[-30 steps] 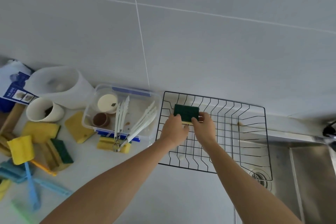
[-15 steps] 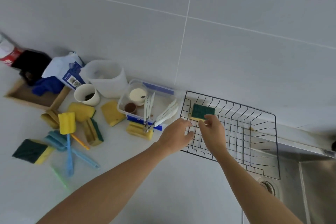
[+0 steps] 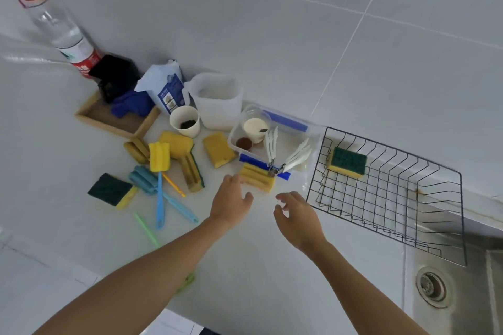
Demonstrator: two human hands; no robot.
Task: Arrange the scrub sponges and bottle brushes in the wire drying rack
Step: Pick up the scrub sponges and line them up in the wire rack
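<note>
rack [image 3: 392, 200] – right side free | counter [image 3: 245, 258] bare near hands | sponges [image 3: 217, 150] crowd left

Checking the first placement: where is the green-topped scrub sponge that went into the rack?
In the head view, right of centre: the scrub sponge sits green side up in the wire rack's far-left corner, beside the clear plastic container.

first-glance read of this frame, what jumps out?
The black wire rack at right, partly over the sink, holds one sponge, green side up, in its far-left corner. Left of it, yellow sponges and bottle brushes lie jumbled on the white counter. Both hands, left and right, hover open and empty between the pile and the rack.
</note>
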